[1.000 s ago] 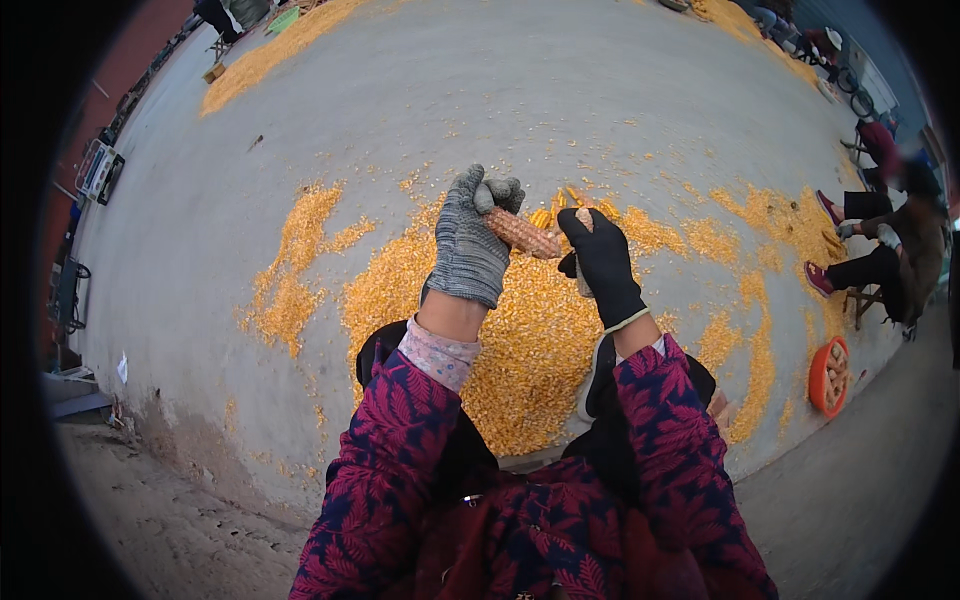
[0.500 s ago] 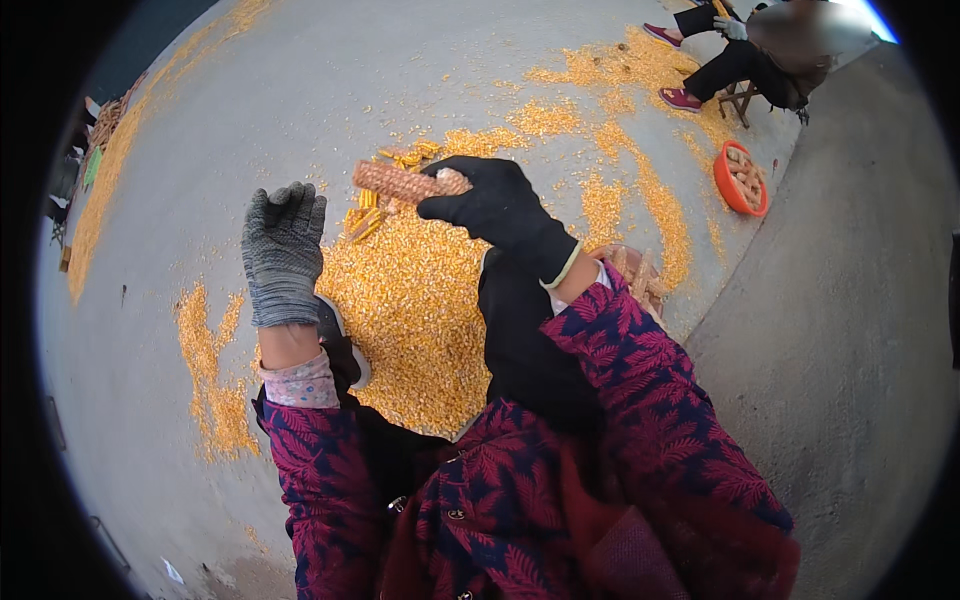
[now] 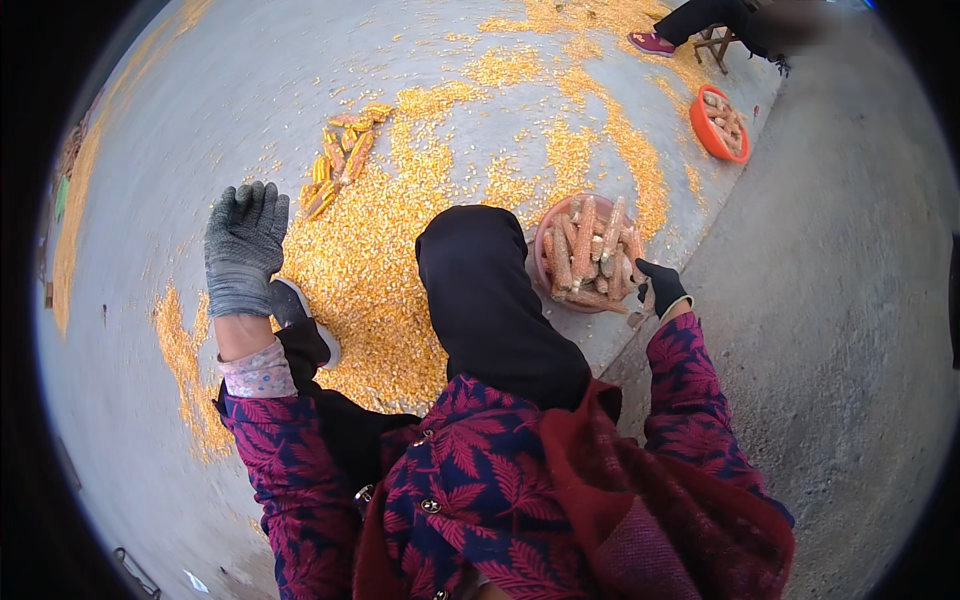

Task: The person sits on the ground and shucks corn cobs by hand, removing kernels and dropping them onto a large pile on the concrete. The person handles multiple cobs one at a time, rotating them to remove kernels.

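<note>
- My lap comes first: a dark blue jacket with a red leaf pattern (image 3: pixel 470 480), with my knee in black trousers (image 3: pixel 490 300) rising up the middle of the view.
- My left hand (image 3: pixel 243 245), in a grey knitted glove, is raised off to my left with fingers spread and upright; it is open and holds nothing.
- Just below that hand, my dark shoe with a white sole (image 3: pixel 300 315) rests at the edge of the spread of loose yellow maize kernels (image 3: pixel 370 260) lying on the grey concrete floor (image 3: pixel 180 120).
- My right hand (image 3: pixel 660 288), in a black glove, is down at the near rim of the round pinkish-red plastic basin of stripped corn cobs (image 3: pixel 590 250), touching the cobs there (whether the fingers are closed on one I cannot tell).
- That basin sits on the floor just right of my knee.
- Farther out, beyond the kernels, a small cluster of yellow unshelled corn ears (image 3: pixel 345 160) lies on the floor.
- Farther still to the right stands an orange basin (image 3: pixel 718 125) with cobs in it, well apart from mine.
- At the top edge another person's pink shoe (image 3: pixel 652 42) rests beside a small wooden stool (image 3: pixel 715 45).
</note>
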Tool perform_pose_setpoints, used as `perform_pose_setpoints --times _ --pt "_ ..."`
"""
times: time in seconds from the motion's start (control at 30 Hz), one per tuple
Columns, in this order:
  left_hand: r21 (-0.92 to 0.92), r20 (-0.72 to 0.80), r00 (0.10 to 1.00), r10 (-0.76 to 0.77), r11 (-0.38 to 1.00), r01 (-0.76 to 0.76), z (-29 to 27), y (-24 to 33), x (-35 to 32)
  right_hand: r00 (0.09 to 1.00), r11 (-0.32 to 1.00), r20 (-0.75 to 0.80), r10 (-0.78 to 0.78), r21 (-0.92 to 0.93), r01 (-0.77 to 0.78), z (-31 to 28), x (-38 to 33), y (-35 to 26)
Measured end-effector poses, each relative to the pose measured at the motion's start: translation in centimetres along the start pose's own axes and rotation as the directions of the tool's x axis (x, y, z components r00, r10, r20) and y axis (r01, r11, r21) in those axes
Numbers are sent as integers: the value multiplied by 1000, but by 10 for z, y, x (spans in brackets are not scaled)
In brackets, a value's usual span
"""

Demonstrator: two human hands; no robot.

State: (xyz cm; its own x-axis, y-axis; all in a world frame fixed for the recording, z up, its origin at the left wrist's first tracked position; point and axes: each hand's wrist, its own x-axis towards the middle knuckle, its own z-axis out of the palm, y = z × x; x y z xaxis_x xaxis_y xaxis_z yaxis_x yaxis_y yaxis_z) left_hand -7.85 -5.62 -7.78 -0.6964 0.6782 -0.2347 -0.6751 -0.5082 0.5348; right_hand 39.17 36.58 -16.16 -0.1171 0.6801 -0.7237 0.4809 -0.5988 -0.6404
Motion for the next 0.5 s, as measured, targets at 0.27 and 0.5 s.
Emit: perform_pose_setpoints --times 0.27,0.5 --pt "50 -131 990 -45 997 52 -18 -10 16 994 991 -107 26 131 -11 -2 47 25" --pt "25 -126 992 -32 999 35 3 -15 8 962 972 -188 -199 -165 169 22 47 16"
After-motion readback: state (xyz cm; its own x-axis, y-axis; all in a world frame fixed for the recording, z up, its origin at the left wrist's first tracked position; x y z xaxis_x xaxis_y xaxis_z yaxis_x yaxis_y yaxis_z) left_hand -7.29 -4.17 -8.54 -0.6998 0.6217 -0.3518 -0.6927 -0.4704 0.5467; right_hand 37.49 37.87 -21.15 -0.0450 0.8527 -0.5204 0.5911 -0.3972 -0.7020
